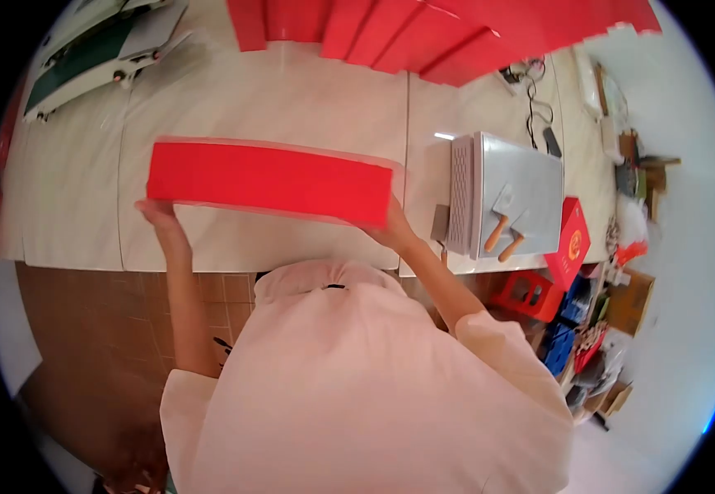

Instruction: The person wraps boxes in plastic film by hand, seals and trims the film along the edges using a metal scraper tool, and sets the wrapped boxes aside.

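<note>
Held out in front of me above the table is a long red box (268, 181), slightly blurred along its pale edges. My left hand (158, 212) grips its lower left corner. At the right end, my right hand (389, 232) is closed on the lower corner, with some fingers hidden behind the box. The box tilts a little downward to the right. Several more red boxes or panels (456, 37) stand side by side at the far edge of the table, beyond the held one.
The pale table (292, 99) spans the front. At right, a silver metal appliance (522, 193) carries two wooden-handled trowels (506, 230). Beside it are a red printed box (570, 243) and a red stool (529, 295). Cables (535, 103) lie behind; a green-and-white machine (98, 62) stands far left.
</note>
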`<state>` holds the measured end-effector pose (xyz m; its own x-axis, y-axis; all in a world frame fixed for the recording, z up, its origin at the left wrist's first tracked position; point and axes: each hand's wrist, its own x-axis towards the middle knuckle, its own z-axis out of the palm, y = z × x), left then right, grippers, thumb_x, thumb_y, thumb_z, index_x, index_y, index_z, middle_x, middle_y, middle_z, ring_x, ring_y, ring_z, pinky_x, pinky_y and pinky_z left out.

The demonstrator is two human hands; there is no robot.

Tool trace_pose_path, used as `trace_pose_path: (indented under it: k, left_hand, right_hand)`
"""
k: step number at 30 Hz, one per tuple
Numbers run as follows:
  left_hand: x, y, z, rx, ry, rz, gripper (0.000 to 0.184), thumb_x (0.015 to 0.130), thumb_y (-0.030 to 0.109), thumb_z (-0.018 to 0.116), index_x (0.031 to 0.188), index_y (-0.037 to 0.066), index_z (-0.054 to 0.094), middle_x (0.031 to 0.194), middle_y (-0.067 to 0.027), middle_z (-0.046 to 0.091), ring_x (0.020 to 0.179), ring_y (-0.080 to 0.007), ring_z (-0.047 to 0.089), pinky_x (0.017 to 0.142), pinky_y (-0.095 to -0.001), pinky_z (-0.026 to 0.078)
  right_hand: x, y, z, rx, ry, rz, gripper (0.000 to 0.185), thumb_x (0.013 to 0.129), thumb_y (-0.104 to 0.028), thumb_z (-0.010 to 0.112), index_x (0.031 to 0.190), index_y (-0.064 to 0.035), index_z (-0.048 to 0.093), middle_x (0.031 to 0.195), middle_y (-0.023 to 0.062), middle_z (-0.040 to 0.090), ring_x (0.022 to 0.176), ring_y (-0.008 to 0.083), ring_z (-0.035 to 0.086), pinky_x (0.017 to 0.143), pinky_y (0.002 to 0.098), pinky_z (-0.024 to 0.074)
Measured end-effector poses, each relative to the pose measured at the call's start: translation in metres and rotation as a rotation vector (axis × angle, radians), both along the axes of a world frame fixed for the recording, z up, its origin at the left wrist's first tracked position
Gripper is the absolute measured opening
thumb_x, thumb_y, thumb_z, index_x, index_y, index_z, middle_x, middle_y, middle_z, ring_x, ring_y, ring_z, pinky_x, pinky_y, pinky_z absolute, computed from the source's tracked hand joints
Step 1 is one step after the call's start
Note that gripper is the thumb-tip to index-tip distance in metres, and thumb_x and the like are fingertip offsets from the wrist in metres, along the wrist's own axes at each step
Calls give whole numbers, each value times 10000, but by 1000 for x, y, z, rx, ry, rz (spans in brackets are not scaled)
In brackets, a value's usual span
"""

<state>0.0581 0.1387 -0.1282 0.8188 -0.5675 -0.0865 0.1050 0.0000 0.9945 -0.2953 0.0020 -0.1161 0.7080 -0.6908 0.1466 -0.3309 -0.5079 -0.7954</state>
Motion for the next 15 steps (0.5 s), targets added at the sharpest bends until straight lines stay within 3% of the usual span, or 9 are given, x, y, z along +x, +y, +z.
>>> trace_pose_path:
  k: [2, 5, 7, 9, 11, 12, 13, 15]
  left_hand:
    - [-10, -14, 26, -1, 66, 38, 940, 949, 711, 92, 1489, -39, 266, 1543, -159, 319, 1429, -263, 287, 1188, -399, 143]
    - [-7, -25, 46, -66, 153, 52, 919, 954, 686, 39, 1496, -20, 267, 1545, -154, 321, 1440, -260, 264, 1204, -413, 103]
    - [-8, -20, 58, 16, -150, 99, 879, 971, 669, 85, 1456, -19, 336, 1473, -157, 430, 1384, -272, 364, 1179, -427, 207]
    - [-45, -27, 100, 101, -478, 294, 720, 1029, 552, 143, 1375, -15, 419, 1417, -161, 468, 1344, -285, 410, 1150, -407, 276]
    - [-83, -37, 138, 104, -692, 349, 487, 1040, 375, 352, 1290, -25, 473, 1304, -121, 514, 1221, -249, 483, 1074, -377, 358]
    - [-97, -38, 149, 115, -797, 343, 414, 1030, 307, 437, 1264, -31, 485, 1268, -109, 523, 1181, -234, 499, 1043, -364, 381]
    - [-108, -39, 156, 90, -884, 303, 360, 1013, 256, 489, 1235, -26, 505, 1238, -104, 534, 1136, -227, 513, 1013, -354, 392]
    - [-130, -45, 167, 72, -1118, 240, 224, 989, 174, 556, 1133, 4, 571, 1121, -87, 574, 1010, -215, 539, 938, -335, 411]
  right_hand:
    - [0, -8, 5, -167, -37, 44, 806, 733, -187, 829, 1390, -48, 385, 1348, 193, 458, 1238, 369, 471, 1015, 422, 424]
    - [-15, -12, 13, 31, -139, -82, 833, 715, -217, 836, 1393, -48, 384, 1350, 202, 453, 1239, 385, 461, 1028, 441, 402]
    - [-38, -7, 33, -239, -139, -228, 761, 757, -239, 809, 1393, -60, 428, 1308, 167, 530, 1225, 394, 472, 1003, 468, 413]
    - [-87, -14, 31, -269, -79, -431, 645, 762, -218, 797, 1314, -68, 500, 1268, 168, 542, 1165, 387, 510, 984, 450, 420]
    - [-153, -26, 17, -297, 86, -658, 482, 741, -109, 747, 1186, -32, 578, 1191, 157, 591, 1161, 372, 518, 964, 467, 429]
    - [-183, -29, 18, -387, 170, -769, 296, 763, -88, 699, 1045, -34, 629, 1089, 134, 631, 1081, 351, 566, 913, 427, 455]
    - [-209, -32, 13, -310, 329, -954, 250, 798, -124, 680, 1024, -35, 620, 1059, 136, 636, 1021, 346, 597, 883, 414, 461]
    - [-249, -33, 6, -125, 745, -1076, 331, 851, -323, 661, 1037, -51, 621, 952, 134, 635, 953, 343, 621, 961, 517, 400]
